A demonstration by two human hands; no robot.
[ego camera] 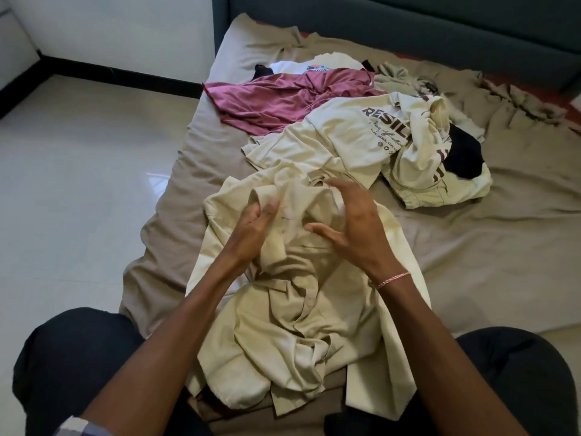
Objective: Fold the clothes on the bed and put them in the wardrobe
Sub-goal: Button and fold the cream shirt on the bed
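Two hands (pixel 254 225) (pixel 355 228), one button shirt (pixel 298 325), one printed tee (pixel 339 143), one maroon top (pixel 276 102), one bed (pixel 503 231)

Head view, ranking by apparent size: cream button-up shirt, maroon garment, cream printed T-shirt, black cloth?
1. cream button-up shirt, though it lies nearest the camera, so its lead is unsure.
2. cream printed T-shirt.
3. maroon garment, partly covered; close to the T-shirt.
4. black cloth, only partly showing.
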